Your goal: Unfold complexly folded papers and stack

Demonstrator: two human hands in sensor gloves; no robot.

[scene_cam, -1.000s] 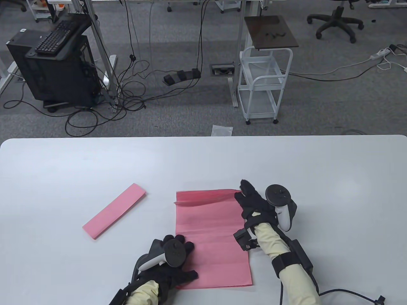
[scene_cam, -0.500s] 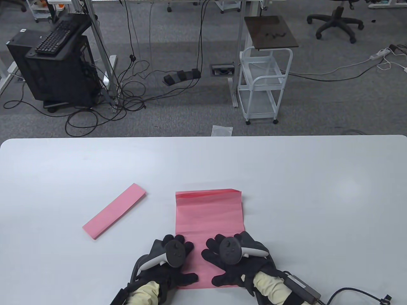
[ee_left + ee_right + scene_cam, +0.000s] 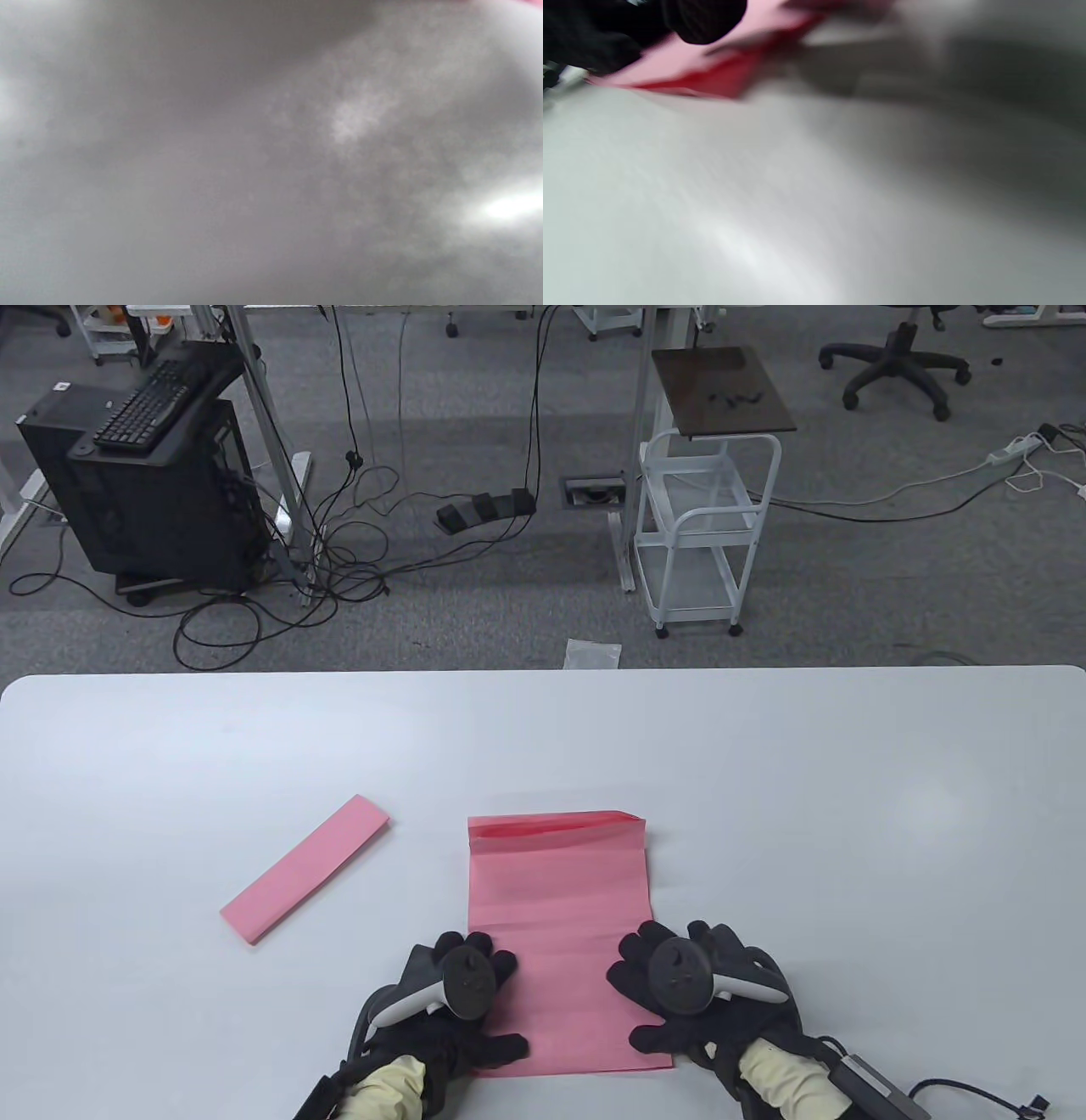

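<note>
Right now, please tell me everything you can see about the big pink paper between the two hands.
The big pink paper is a thin sheet with crosswise creases, lying mostly flat on the white table. Its far edge is still folded over, showing a darker band. The left hand rests on its near left corner, and the right hand rests on its near right edge.

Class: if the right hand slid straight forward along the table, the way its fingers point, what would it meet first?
Probably nothing: the right hand presses the unfolded pink sheet at its right edge, fingers pointing away; ahead lies that edge, then bare table.
</note>
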